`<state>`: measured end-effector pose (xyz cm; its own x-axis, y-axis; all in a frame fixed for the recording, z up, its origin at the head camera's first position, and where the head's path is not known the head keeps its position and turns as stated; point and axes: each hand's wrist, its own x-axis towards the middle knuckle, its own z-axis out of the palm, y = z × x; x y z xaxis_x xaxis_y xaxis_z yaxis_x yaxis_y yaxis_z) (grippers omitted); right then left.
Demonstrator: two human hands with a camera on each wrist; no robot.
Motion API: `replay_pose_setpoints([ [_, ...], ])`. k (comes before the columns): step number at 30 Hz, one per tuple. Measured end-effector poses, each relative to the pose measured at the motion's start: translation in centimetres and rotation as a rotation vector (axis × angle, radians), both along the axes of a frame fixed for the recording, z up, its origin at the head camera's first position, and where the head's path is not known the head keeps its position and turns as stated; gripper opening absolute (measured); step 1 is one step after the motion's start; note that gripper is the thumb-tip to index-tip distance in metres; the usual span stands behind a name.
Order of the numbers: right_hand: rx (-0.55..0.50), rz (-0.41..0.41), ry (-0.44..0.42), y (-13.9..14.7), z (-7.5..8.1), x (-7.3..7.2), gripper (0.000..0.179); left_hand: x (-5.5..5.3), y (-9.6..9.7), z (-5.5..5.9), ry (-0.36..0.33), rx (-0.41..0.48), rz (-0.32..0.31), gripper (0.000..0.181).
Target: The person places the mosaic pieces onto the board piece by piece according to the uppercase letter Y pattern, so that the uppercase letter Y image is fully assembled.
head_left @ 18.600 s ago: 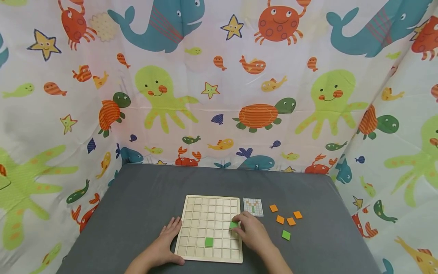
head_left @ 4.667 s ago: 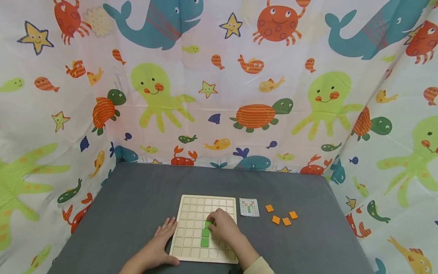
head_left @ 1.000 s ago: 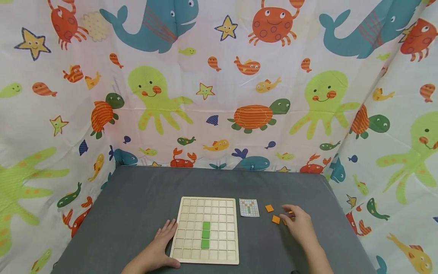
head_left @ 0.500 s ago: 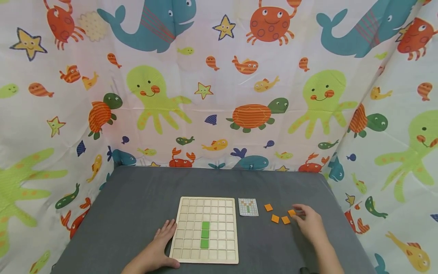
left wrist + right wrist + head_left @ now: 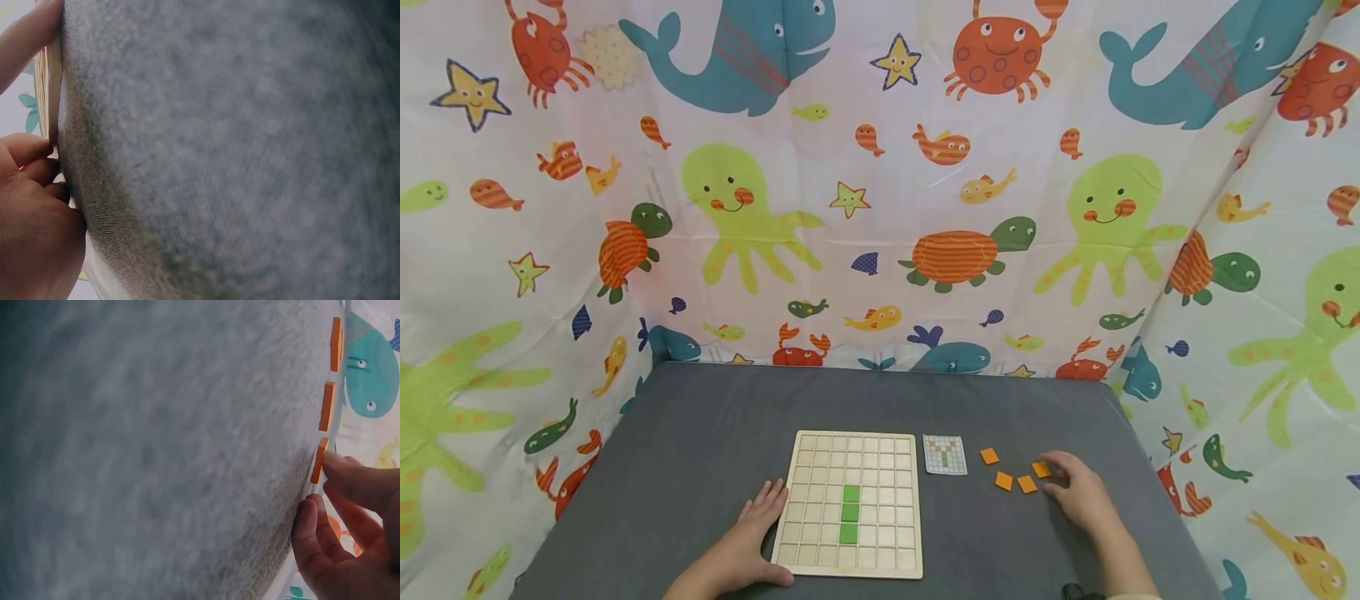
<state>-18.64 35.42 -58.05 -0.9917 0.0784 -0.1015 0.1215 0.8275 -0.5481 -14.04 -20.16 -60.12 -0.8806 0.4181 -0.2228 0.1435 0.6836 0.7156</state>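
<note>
My left hand (image 5: 747, 540) rests at the left edge of the wooden grid board (image 5: 820, 560), its fingers spread along the side and its thumb by the near corner. Three green square tiles (image 5: 848, 533) form a column in the board's cells. At the right, my right hand (image 5: 1081, 492) is at the rightmost orange tile (image 5: 1040, 470), fingertips right at its edge, with thumb and forefinger apart. In the right wrist view the thumb (image 5: 340, 465) overlaps an orange tile (image 5: 319, 461). The left wrist view shows the left hand's fingers (image 5: 37, 169) against the board's edge.
More orange tiles (image 5: 1003, 481) lie on the grey cloth (image 5: 730, 433) left of the right hand. Between them and the board is a small printed pattern card (image 5: 945, 455). Sea-animal curtains (image 5: 805, 250) enclose the table's back and sides.
Over the earlier frames, the green tiles have come together in a column on the board. My right hand has moved from the board to the orange tiles, lately shifting right; my left stays put.
</note>
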Motion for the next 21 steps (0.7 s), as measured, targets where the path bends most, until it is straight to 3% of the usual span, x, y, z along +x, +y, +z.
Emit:
replay_pose_setpoints([
  [9,0.007,-0.002,-0.048,0.15,-0.51,-0.61,0.046,0.11,0.07,0.13,-0.016,0.013,0.013,0.136],
  [21,0.013,-0.03,-0.012,0.29,-0.66,-0.51,0.033,0.06,0.06,0.21,-0.012,0.005,0.002,0.135],
])
